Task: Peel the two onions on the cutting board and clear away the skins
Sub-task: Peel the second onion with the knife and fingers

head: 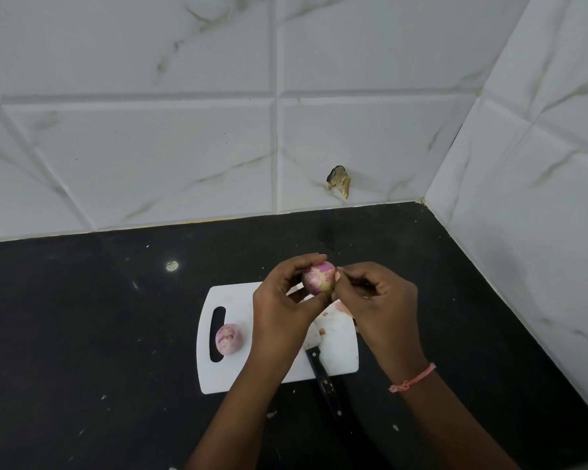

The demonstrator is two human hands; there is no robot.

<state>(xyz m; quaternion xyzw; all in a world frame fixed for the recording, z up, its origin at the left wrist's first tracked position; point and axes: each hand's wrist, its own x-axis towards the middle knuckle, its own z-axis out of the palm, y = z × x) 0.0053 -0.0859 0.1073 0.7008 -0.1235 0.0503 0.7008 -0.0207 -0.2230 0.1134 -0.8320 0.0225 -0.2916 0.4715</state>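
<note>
Above white board [231,300] on black counter [82,317], both hands' fingers [306,259] closed around onion [318,278], seemingly peeled.

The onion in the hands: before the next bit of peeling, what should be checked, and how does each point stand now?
1. Held onion gripped by the left hand: ok.
2. Right hand fingertips at the onion's side, ready to pinch skin: ok.
3. Skin left on it: cannot tell, surface looks patchy.
4. Knife lying on the cutting board, away from the fingers: ok.
5. Second onion resting on the board: ok.
6. Skins cleared from the board: not ok.
</note>
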